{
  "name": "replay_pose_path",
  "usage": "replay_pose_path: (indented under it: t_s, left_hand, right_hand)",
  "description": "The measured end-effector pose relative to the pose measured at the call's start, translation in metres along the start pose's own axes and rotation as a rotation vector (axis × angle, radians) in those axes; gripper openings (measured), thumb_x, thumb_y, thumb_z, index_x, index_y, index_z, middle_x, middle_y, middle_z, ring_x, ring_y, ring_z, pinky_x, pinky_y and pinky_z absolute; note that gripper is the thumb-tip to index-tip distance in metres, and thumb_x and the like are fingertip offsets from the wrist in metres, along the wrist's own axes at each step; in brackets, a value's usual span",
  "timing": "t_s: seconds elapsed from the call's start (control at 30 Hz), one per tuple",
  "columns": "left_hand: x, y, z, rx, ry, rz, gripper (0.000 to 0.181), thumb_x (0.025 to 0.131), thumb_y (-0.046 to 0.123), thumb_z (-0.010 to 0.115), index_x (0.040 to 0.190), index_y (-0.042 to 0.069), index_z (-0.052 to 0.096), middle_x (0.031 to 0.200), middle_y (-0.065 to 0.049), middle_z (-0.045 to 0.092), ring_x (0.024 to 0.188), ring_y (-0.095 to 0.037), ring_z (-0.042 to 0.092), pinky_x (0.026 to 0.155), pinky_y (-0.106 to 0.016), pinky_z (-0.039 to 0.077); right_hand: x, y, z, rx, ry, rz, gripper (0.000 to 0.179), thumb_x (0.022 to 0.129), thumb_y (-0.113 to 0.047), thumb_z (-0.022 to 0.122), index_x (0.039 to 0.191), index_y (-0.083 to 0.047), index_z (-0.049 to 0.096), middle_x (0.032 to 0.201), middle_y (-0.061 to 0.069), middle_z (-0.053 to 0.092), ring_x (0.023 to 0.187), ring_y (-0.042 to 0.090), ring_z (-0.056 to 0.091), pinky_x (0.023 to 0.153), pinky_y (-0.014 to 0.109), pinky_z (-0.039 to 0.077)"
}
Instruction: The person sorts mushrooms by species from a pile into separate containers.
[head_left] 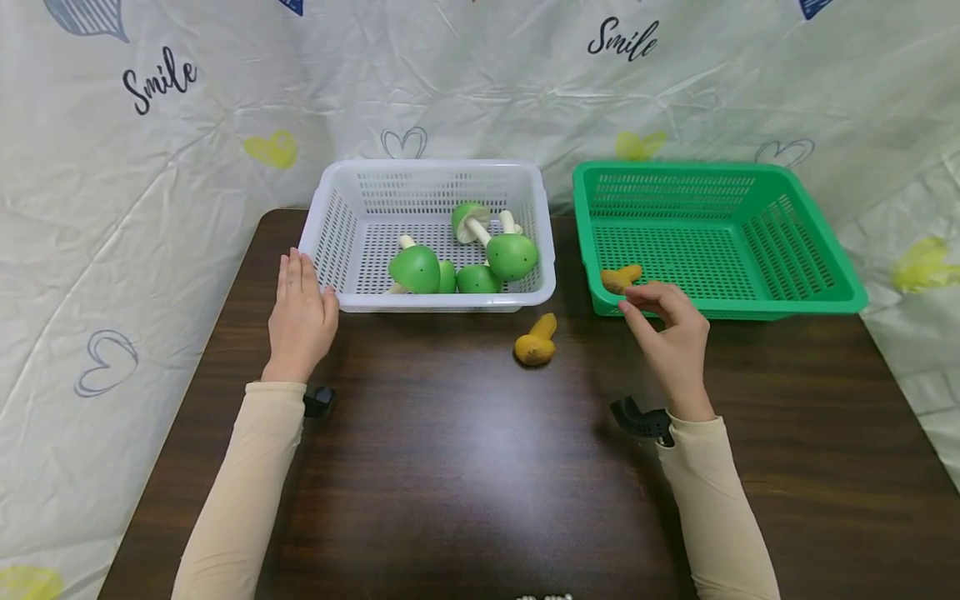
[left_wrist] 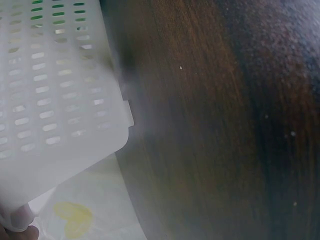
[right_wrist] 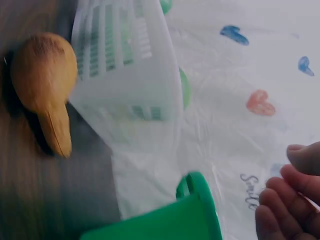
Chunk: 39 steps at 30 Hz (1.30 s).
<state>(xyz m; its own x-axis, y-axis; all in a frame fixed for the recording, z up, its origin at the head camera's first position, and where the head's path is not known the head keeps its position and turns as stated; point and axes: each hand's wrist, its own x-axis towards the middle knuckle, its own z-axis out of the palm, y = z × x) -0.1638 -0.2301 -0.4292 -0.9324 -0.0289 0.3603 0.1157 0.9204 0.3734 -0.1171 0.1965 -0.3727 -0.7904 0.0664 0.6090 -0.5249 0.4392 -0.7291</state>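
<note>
My left hand (head_left: 300,323) rests with straight fingers against the front left corner of the white basket (head_left: 435,302). Several green-capped toy mushrooms (head_left: 512,256) with white stems lie in that basket. Over the front left rim of the green basket (head_left: 795,307) is my right hand (head_left: 675,337), thumb and fingers bent and holding nothing. Just beyond its fingertips, a yellow-brown mushroom-shaped piece (head_left: 618,279) lies inside the green basket. Another yellow-brown mushroom (head_left: 536,343) lies on the table in front of the white basket; the right wrist view shows this mushroom (right_wrist: 44,75) up close.
Both baskets stand side by side at the back of the dark wooden table (head_left: 450,467), a narrow gap between them. Behind hangs a pale printed cloth (head_left: 480,75). A small white object (head_left: 545,597) barely shows at the bottom edge.
</note>
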Motion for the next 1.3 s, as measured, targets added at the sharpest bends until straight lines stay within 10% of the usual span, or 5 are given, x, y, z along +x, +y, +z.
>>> replay_pose_path:
  t_s: [0.4, 0.73, 1.3]
  left_hand:
    - [0.0, -0.001, 0.001, -0.002, 0.003, 0.007, 0.058, 0.097, 0.022, 0.036, 0.139, -0.017, 0.026, 0.15, -0.028, 0.02, 0.14, -0.039, 0.017, 0.111, -0.047, 0.019]
    - [0.0, -0.001, 0.0, -0.004, -0.008, -0.003, 0.058, 0.097, 0.022, 0.036, 0.14, -0.016, 0.025, 0.151, -0.027, 0.019, 0.141, -0.036, 0.013, 0.111, -0.047, 0.018]
    - [0.0, -0.001, 0.002, -0.011, 0.0, 0.006, 0.058, 0.097, 0.021, 0.036, 0.14, -0.017, 0.025, 0.15, -0.028, 0.02, 0.14, -0.038, 0.015, 0.112, -0.045, 0.016]
  right_hand:
    - [-0.014, 0.01, 0.028, 0.045, -0.1, -0.103, 0.02, 0.069, 0.022, 0.069, 0.088, 0.014, 0.066, 0.082, 0.026, 0.062, 0.078, 0.017, 0.059, 0.073, 0.018, 0.047]
    - [-0.031, 0.053, 0.051, -0.074, -0.324, 0.028, 0.022, 0.077, 0.001, 0.074, 0.098, 0.003, 0.068, 0.095, 0.012, 0.065, 0.083, 0.027, 0.061, 0.072, 0.034, 0.052]
    - [-0.049, 0.066, 0.068, -0.164, -0.418, 0.104, 0.028, 0.075, -0.007, 0.078, 0.098, 0.003, 0.067, 0.096, 0.011, 0.062, 0.081, 0.024, 0.064, 0.073, 0.038, 0.053]
